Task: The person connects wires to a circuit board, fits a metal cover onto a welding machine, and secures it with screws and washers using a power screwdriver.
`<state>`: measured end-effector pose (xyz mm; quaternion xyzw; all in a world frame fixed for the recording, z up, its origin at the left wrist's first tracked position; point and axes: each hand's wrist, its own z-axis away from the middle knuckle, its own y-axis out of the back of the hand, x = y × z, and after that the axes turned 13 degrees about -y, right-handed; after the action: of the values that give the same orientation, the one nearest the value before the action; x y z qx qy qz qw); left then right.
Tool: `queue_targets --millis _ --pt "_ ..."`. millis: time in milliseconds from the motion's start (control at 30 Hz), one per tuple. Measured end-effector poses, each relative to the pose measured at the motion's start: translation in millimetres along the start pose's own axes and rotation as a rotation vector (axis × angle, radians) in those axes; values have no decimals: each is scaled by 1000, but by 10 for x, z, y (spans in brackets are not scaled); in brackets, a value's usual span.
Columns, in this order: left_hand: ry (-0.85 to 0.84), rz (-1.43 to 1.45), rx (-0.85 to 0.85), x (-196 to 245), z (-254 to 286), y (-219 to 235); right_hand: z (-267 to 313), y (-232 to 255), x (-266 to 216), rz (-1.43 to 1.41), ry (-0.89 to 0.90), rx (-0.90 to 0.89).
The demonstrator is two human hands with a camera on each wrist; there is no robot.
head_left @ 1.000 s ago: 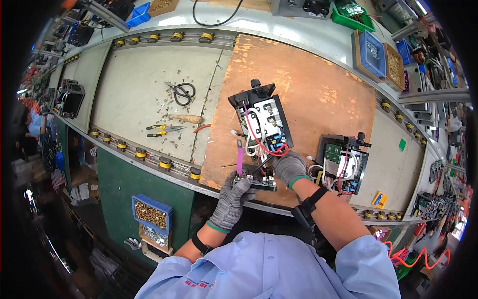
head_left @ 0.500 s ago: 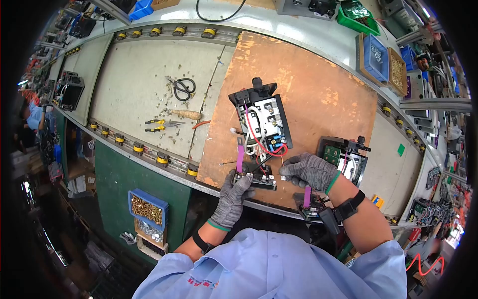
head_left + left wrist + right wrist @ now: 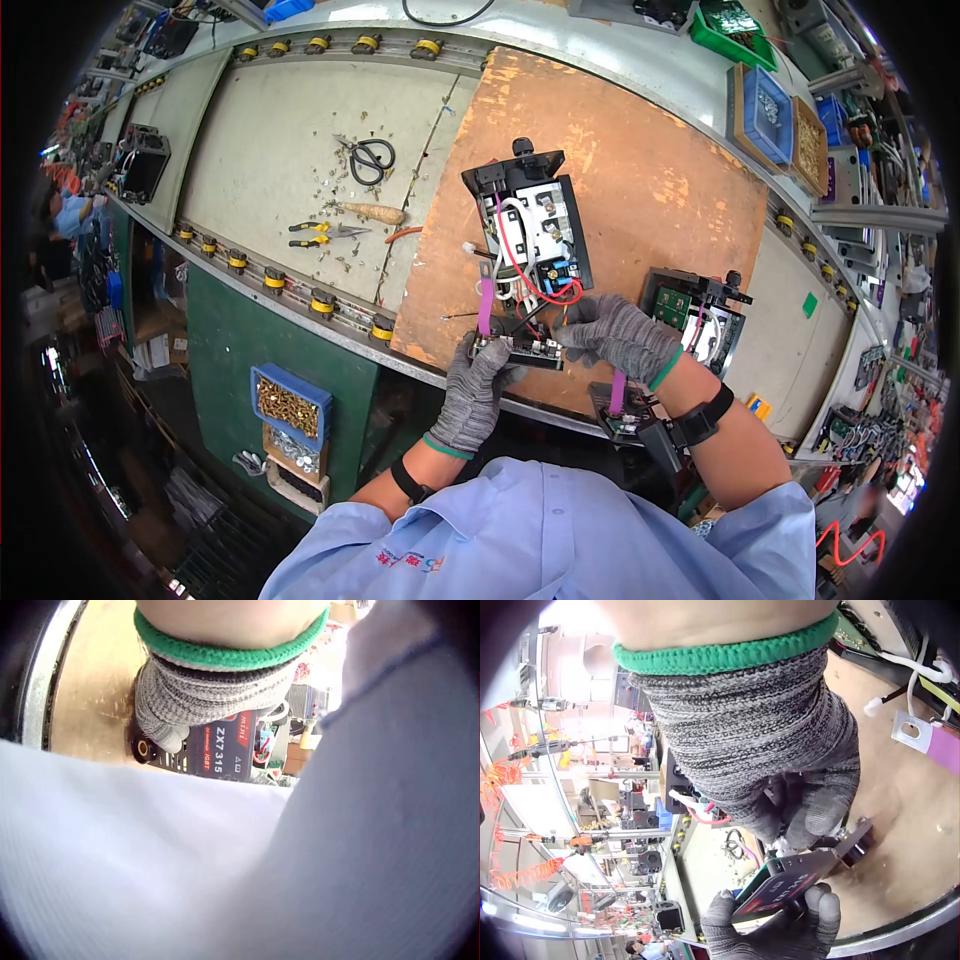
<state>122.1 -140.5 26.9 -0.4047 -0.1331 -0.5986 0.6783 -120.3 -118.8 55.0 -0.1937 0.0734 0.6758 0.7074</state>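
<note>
Your left hand [image 3: 468,395] is curled closed round the left end of the flat black front panel [image 3: 535,356], at the near edge of the desk [image 3: 640,180]. The panel bears white "ZX7 315" lettering, red blocks, slotted vents and a component-covered green circuit board. Your right hand [image 3: 625,340], fingers bent nearly closed, pinches a small white plastic connector [image 3: 780,846] beside that board. A flat purple ribbon cable [image 3: 486,305] meets the panel's left part.

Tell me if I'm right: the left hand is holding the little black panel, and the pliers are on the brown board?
Not quite: the head view shows the pliers on the grey surface left of the brown board. The left hand does hold the little black panel.
</note>
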Motion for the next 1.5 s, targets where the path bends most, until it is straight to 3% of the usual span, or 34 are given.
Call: queue_targets --millis 333,400,700,867,1033,1100,1500 --pt "-74 67 36 -92 17 -13 1 21 58 89 46 -14" --pt "-78 70 40 -87 18 -16 2 63 49 35 17 -103" --pt "-84 58 59 -71 16 -51 11 -55 134 -23 123 15" --pt "-80 101 -30 4 26 -120 -80 48 178 73 109 -5" --pt "-97 108 13 -23 46 -140 5 69 90 40 157 -81" --pt "-95 103 26 -37 46 -141 88 79 -35 200 57 -47" --pt "-93 259 6 -2 67 -240 -97 211 -286 670 49 -189"
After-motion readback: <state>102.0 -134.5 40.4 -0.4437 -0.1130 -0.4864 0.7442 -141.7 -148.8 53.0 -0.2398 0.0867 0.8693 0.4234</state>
